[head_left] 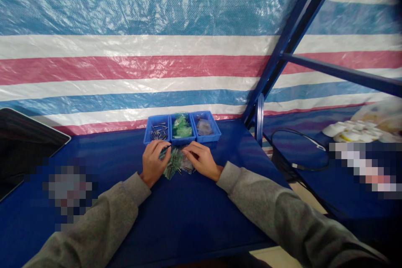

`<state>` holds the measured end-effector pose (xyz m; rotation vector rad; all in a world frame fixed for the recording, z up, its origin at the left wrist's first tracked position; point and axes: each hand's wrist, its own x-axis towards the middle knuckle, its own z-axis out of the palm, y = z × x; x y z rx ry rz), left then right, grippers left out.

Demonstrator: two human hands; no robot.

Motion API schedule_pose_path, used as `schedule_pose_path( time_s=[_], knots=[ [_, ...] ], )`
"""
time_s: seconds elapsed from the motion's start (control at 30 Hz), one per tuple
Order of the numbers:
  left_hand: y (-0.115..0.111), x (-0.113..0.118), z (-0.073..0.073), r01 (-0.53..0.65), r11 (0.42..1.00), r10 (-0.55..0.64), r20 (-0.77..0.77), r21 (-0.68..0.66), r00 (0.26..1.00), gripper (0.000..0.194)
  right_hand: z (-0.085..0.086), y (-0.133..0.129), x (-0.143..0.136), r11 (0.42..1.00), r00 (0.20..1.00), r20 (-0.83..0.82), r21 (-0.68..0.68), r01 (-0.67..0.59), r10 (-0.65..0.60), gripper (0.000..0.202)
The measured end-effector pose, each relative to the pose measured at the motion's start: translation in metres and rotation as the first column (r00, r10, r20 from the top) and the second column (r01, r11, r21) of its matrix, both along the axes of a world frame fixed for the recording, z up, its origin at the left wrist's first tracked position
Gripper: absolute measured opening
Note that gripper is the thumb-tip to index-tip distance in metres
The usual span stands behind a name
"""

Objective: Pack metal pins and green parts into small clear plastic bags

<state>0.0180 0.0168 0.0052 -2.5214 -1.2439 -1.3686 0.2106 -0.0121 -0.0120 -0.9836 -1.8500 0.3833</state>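
Observation:
My left hand (153, 162) is closed, its thumb and forefinger curled together; anything between the tips is too small to make out. Opposite it, my right hand (202, 162) is pinched too, and what it grips cannot be made out. Between and below both hands lies a pile of green bags (172, 166) with thin metal pieces showing. Clear bags (187, 166) lie on the pile's right side, near my right fingertips. Just behind the hands stand three joined blue bins: the left bin (145, 135) holds loose metal pins or screws, the middle bin (182, 139) green bags, the right bin (211, 137) clear bags.
The blue table (188, 222) carries a dark screen-like panel (25, 146) at left. A blue metal frame (276, 58) slants up at right, before a striped plastic sheet (141, 67). On another blue surface are a black cable (301, 130) and white rolls (354, 130).

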Motion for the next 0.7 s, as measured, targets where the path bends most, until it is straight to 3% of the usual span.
schedule_pose_path(
  time_s=[0.27, 0.57, 0.7],
  knots=[
    [-0.009, 0.009, -0.003, -0.101, 0.994, 0.105, -0.402, 0.031, 0.91, 0.022, 0.001, 0.0, 0.0, 1.0, 1.0, 0.0, 0.007, -0.001, 0.001, 0.019],
    [-0.007, 0.006, -0.009, -0.101, 0.994, 0.111, -0.486, 0.046, 0.867, 0.018, 0.001, 0.0, -0.001, 1.0, 1.0, -0.013, 0.003, -0.009, 0.009, 0.02],
    [-0.005, 0.001, -0.012, -0.041, 0.998, 0.057, -0.426, 0.047, 0.903, 0.017, -0.001, 0.0, -0.001, 1.0, 1.0, -0.012, 0.003, -0.001, 0.001, 0.021]
  ],
)
